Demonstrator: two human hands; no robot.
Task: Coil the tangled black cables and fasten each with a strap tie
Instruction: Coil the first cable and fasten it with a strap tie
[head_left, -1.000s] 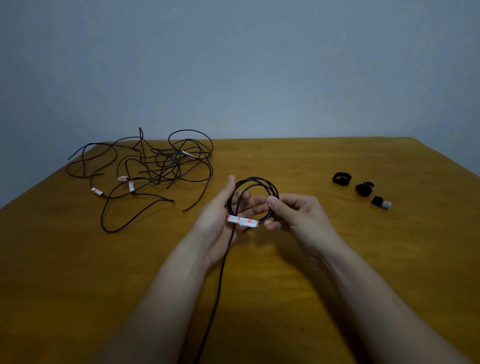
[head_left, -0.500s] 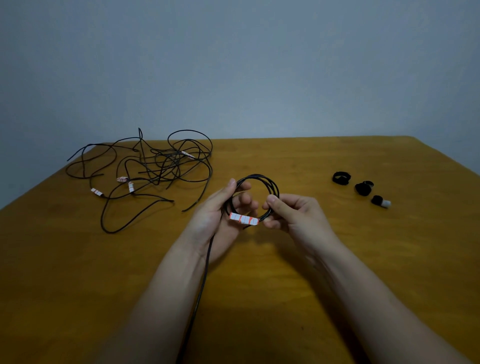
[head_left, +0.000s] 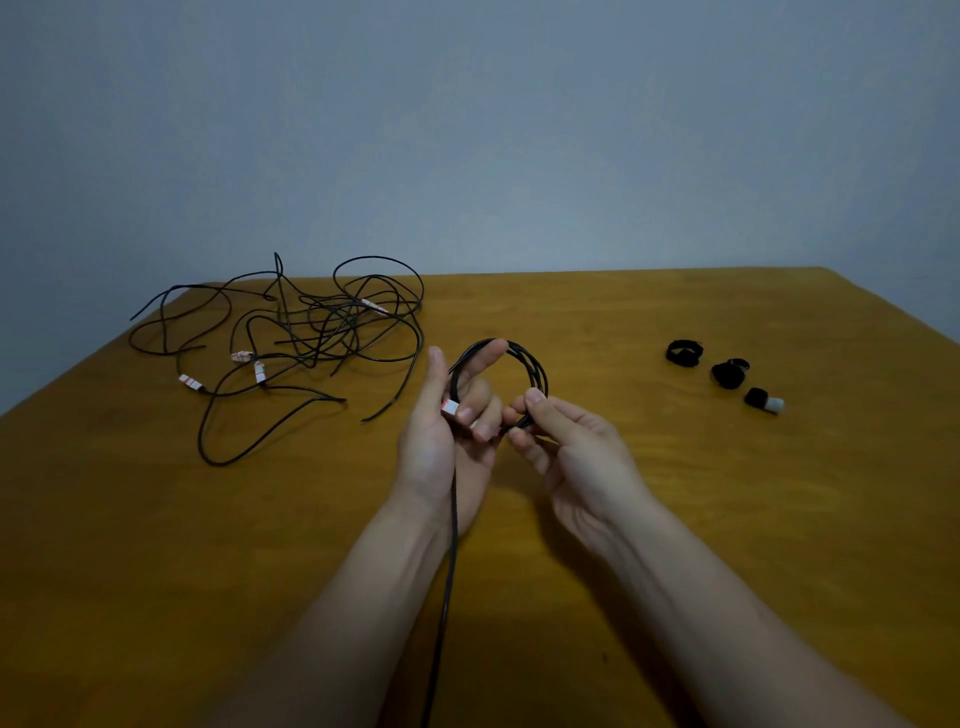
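Observation:
A small coil of black cable (head_left: 535, 369) is held above the middle of the wooden table (head_left: 727, 519). My left hand (head_left: 447, 441) holds the coil's left side, its fingers curled through the loop and over a white and red label (head_left: 450, 408). My right hand (head_left: 566, 452) pinches the coil's lower right part between thumb and fingers. The cable's loose tail (head_left: 447, 582) runs down along my left forearm toward the near edge. A tangle of black cables (head_left: 291, 338) with several white and red labels lies at the back left.
Three rolled black strap ties lie at the right: one (head_left: 683, 353), a second (head_left: 729, 372), and a third with a grey end (head_left: 762, 400). Behind the table's far edge stands a plain grey wall (head_left: 519, 130).
My left hand has turned upright and wrapped its fingers through the coil, covering most of the label. The loose tail has swung in along my left forearm. My right hand kept its pinch.

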